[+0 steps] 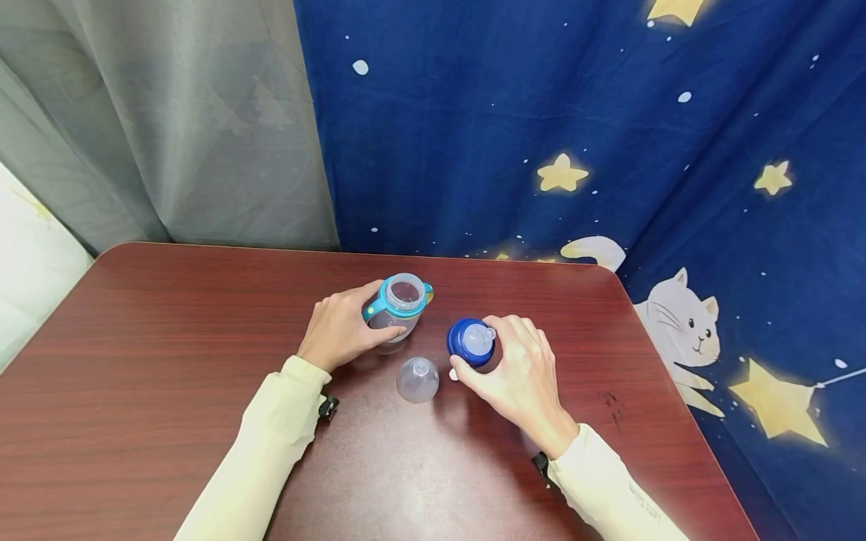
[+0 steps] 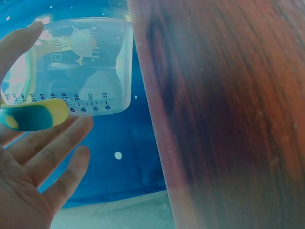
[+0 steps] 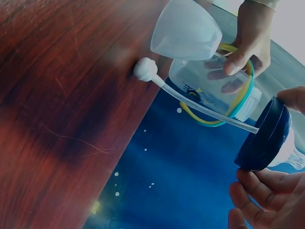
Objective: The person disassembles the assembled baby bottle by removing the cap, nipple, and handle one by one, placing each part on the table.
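My left hand (image 1: 343, 324) grips a clear baby bottle (image 2: 97, 67) from its left side, thumb and fingers on either side. The bottle's mouth is uncovered and tilts a little; a turquoise ring with yellow-tipped handles (image 3: 249, 93) circles its neck. Whether its base touches the table is unclear. To its right, my right hand (image 1: 522, 370) pinches a dark blue collar (image 3: 264, 136) by the rim between thumb and fingers. A clear nipple (image 1: 479, 340) tops the collar, and a thin straw (image 3: 205, 109) with a white ball end (image 3: 145, 69) hangs beneath.
Between the hands, a clear domed cap (image 1: 417, 382) stands on the reddish-brown wooden table (image 1: 169, 361). Behind the table's far edge hang a grey curtain (image 1: 223, 135) and a blue starry curtain (image 1: 460, 135).
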{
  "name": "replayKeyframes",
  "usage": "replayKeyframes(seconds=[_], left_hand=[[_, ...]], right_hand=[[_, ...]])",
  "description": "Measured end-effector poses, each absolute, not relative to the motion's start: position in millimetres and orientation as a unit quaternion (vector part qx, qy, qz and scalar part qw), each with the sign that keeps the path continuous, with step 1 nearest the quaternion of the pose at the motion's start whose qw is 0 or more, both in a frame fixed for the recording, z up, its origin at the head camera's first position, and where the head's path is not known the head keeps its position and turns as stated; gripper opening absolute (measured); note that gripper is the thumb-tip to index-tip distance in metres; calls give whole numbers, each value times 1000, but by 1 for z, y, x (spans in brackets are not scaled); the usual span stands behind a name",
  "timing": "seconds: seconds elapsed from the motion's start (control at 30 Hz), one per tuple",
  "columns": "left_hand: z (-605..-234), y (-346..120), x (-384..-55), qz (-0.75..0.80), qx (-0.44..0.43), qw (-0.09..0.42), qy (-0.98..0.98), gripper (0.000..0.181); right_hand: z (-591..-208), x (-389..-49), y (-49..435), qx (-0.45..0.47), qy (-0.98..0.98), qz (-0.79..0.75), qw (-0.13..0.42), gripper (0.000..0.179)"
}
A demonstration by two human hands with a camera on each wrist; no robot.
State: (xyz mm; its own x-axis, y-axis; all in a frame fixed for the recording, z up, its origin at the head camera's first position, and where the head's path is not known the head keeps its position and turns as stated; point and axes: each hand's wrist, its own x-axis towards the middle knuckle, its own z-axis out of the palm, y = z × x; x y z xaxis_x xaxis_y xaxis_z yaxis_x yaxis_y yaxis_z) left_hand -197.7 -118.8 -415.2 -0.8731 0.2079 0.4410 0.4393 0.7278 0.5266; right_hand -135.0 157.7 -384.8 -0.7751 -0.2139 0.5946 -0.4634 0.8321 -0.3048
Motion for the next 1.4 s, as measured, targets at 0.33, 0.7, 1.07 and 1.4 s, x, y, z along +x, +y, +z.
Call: replayKeyframes(seconds=[0.33,0.7,1.07,1.4], left_hand=[[-416,-118,-198,-327,-175,174,-912,73],[-415,-116,-196,-328,-171,177,-912,72],[-413,-116,-194,-329,-169,171,-913,73],[-413,-116,-196,-326,-171,181,-912,71]], right_hand=[[-396,-146,160,174,-925,197,276,62],[-411,-158,168,148,-943,161,249,64],[-417,-162,174,136,-958,140,211,62],[-419,-165,178,136,-971,112,161,59]])
